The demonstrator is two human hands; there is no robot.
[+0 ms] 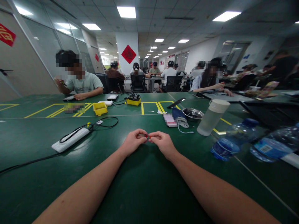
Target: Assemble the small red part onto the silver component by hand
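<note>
Both hands meet over the green table [140, 180], fingertips nearly touching. My left hand [135, 141] pinches a small red piece [146, 136] between thumb and fingers. Opposite it, my right hand [163, 142] has thumb and index finger closed on a small orange-red piece [150, 137]. The two pieces are side by side, mostly covered by the fingertips; their shapes are too small to tell, and whether they touch is unclear.
A white power strip [71, 139] with black cable lies left. Yellow boxes [100, 109] are farther back. On the right are a metal bowl [193, 114], a phone [170, 120], a frosted bottle [213, 117] and plastic bottles [230, 141]. People sit around.
</note>
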